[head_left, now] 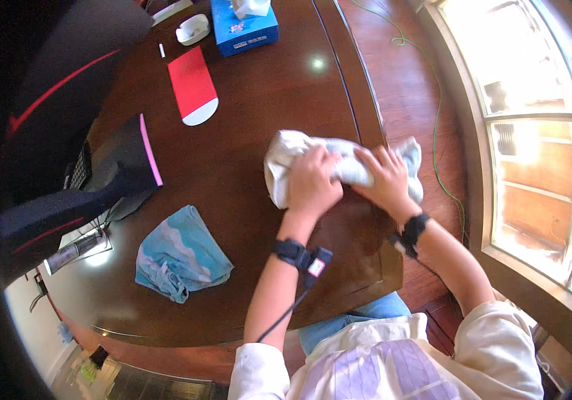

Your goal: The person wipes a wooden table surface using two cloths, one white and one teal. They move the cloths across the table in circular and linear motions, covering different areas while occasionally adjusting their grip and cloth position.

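on the left of the desk [253, 113], the dark stand [133, 160] with a pink strip is well apart from your hands, so it looks a small worry. nearer the front edge the blue cloth [183, 253] lies loosely folded; a wide sweep of your left forearm [269, 303] could drag it. toward the far edge, the red envelope [191, 83] and blue tissue box [246, 32] look safe unless the fabric is flung out long. the loose cable [286, 315] by your left wristband [291, 253] could snag on the front edge. your left hand [315, 179] grips the white cloth [351, 172], fingers bent together over it; the cloth lies bunched across the right edge, back from the front right corner. your right hand [387, 179] clasps it too, fingers curled, though both undersides are hidden. its right end sticks out past that edge, so a loosened hold could let it slide toward the floor [409, 87], where a green cable [440, 100] runs.
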Demonstrator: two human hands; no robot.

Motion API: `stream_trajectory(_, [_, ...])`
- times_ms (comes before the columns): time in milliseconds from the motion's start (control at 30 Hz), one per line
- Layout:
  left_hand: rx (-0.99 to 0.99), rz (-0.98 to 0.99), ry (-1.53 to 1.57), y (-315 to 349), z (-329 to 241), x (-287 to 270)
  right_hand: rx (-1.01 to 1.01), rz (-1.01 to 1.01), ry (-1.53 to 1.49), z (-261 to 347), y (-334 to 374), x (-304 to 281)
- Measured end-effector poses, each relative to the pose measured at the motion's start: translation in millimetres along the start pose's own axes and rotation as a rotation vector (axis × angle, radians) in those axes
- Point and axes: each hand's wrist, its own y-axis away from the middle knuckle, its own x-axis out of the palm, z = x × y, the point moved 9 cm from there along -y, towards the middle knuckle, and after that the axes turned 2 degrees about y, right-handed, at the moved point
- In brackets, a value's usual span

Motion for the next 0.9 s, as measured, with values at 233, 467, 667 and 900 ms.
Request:
stream_trajectory(233, [0.153, 0.3, 0.227, 154, -43, -5, 0.158, 0.362, 0.037, 77, 171, -4])
stream_trajectory(467, [-0.306, 0.06, -0.298, 269, 145, -186, -0.003, 0.222, 0.255, 128, 167, -4])
stream_trajectory(667, [-0.414, -0.051, -0.409, 347, 238, -260, -0.02, 0.271, 0.225, 129, 127, 8])
stream_trajectory(900, [-0.656, -0.364, -0.608, 478, 296, -359, 0.428, 0.033, 0.211, 158, 83, 32])
